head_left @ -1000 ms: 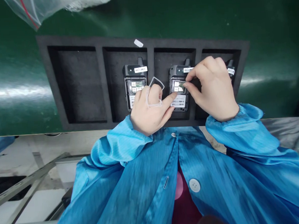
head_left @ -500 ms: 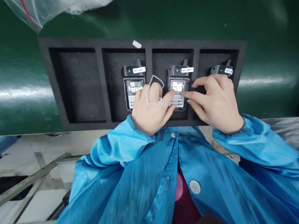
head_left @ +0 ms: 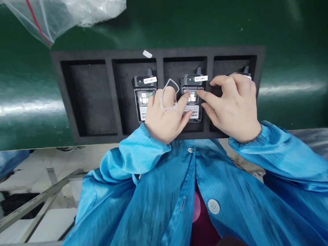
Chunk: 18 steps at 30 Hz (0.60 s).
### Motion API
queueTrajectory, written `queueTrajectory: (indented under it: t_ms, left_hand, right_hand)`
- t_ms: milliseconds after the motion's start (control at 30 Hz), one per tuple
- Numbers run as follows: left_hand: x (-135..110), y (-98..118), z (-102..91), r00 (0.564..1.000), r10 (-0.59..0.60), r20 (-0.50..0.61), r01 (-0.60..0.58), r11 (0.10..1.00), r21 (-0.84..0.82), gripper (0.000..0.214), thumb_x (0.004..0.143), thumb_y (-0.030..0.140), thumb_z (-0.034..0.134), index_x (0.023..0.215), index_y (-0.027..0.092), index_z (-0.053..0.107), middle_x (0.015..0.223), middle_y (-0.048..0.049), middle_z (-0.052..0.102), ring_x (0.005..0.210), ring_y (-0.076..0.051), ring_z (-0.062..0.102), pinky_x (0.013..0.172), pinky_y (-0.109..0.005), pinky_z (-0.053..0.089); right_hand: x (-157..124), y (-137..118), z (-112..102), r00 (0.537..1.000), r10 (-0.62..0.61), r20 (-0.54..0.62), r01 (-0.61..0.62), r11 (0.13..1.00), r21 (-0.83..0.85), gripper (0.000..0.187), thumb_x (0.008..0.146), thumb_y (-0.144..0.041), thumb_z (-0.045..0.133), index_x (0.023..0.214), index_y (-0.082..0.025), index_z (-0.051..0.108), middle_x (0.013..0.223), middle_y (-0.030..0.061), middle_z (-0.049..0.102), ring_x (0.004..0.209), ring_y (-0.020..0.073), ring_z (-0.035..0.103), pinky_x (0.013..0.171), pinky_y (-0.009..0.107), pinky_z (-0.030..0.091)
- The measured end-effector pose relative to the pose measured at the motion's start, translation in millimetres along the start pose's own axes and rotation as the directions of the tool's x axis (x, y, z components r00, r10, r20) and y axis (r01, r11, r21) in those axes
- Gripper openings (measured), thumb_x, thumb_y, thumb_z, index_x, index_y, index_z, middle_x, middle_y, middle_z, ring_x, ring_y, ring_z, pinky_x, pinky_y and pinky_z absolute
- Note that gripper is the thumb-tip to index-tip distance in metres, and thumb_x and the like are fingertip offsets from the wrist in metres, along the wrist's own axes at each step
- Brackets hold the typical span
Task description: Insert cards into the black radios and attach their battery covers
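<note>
A handheld radio-like device (head_left: 192, 110) with a stub antenna lies in the third compartment of a black foam tray (head_left: 162, 97), its back recess showing small metal card holders. My left hand (head_left: 166, 117) has its index fingertip on the recess's left side. A thin translucent rectangular loop (head_left: 171, 108) is hooked around a bent finger of that hand. From the right, my right hand (head_left: 234, 106) touches the recess's upper right with its index fingertip, the other fingers apart. My left hand partly covers a similar device (head_left: 144, 83) in the second compartment.
Another device (head_left: 245, 71) in the rightmost compartment is mostly hidden by my right hand. A small white piece (head_left: 147, 54) lies on the tray's far rim. Beyond the tray, a clear plastic bag (head_left: 65, 14) rests on the green table (head_left: 230, 20).
Both index fingertips have moved from the lower edge of the recess to its upper part. The view has shifted slightly, and the loop stays on my left hand.
</note>
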<state>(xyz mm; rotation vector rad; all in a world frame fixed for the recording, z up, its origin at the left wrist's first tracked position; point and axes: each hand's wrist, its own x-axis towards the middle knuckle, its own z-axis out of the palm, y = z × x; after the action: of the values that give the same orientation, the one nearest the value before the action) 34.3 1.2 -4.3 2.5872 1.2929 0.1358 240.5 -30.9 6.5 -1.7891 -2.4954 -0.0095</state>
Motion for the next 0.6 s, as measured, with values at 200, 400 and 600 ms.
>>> queueTrajectory:
  t_ms: [200,400,600]
  left_hand:
    - [0.7,-1.2,-0.4,1.0,-0.012,-0.004,0.012,1.0,-0.023,0.052,0.096,0.05,0.038,0.137,0.021,0.051,0.115,-0.0168,0.052,0.104,-0.035,0.048,0.086,-0.045,0.036]
    - [0.5,-1.5,-0.4,0.999,0.017,-0.038,-0.017,1.0,-0.002,0.049,0.096,0.051,0.039,0.131,0.021,0.055,0.112,-0.0154,0.053,0.101,-0.032,0.049,0.084,-0.043,0.037]
    - [1.6,-1.4,2.1,1.0,0.017,-0.021,-0.017,1.0,-0.008,0.053,0.095,0.051,0.04,0.137,0.02,0.05,0.114,-0.0161,0.053,0.102,-0.033,0.049,0.085,-0.043,0.037]
  right_hand:
    - [-4.6,0.9,-2.0,1.0,0.012,0.017,-0.014,0.991,0.131,0.043,0.092,-0.03,0.054,0.135,-0.03,0.052,0.14,0.0097,0.047,0.127,0.039,0.04,0.098,0.06,0.035]
    - [-4.2,1.3,-3.6,0.999,0.024,0.043,-0.03,0.989,0.147,0.041,0.093,-0.031,0.052,0.134,-0.033,0.053,0.142,0.0076,0.045,0.129,0.0385,0.039,0.1,0.06,0.034]
    - [-1.9,3.6,-0.3,0.999,-0.018,0.035,0.011,0.986,0.168,0.044,0.09,-0.031,0.057,0.134,-0.025,0.054,0.142,0.0116,0.043,0.129,0.0396,0.037,0.103,0.059,0.034]
